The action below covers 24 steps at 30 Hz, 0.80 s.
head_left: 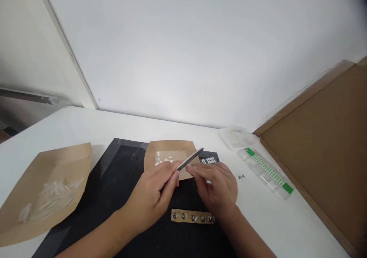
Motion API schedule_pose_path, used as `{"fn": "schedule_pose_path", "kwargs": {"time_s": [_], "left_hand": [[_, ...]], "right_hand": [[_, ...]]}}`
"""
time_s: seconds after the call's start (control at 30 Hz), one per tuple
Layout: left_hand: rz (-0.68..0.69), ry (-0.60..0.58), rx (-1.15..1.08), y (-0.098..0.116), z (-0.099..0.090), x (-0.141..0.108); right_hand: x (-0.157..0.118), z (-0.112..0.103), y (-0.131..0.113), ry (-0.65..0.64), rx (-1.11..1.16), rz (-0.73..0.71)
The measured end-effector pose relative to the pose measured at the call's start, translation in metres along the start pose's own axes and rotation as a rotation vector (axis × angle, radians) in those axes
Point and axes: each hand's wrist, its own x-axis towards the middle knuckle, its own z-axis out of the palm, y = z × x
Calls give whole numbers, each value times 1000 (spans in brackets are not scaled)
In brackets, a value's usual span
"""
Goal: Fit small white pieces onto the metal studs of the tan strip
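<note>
My left hand (156,191) grips a nail file (192,157), dark on one face and pale along its edge, tilted up to the right. Close beside the file, my right hand (216,185) is closed in a pinch. Something small sits between its fingertips, mostly hidden, and a shiny bit shows under the fingers. Below the hands lies a tan strip (189,220) with several round metal pieces on it. Behind them a brown paper tray (151,151) holds small white bits. A sheet of white oval stickers (210,160) is partly covered by my right hand.
At left, a larger brown paper tray (65,154) holds clear plastic nail tips (53,195). A black mat (126,166) covers the middle of the white table. To the right are a small metal piece (241,177), a clear case with a green label (269,172) and a cardboard panel (318,135).
</note>
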Motion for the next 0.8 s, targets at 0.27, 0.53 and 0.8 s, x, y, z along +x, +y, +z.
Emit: {"fn": "schedule_pose_path", "kwargs": {"time_s": [0.27, 0.53, 0.8], "left_hand": [[40, 4, 14, 1, 1, -1], [39, 5, 67, -5, 1, -4], [29, -2, 79, -1, 1, -2]], "right_hand": [[-1, 7, -7, 35, 18, 158], [1, 12, -14, -126, 151, 306], [6, 8, -10, -109, 235, 449]]}}
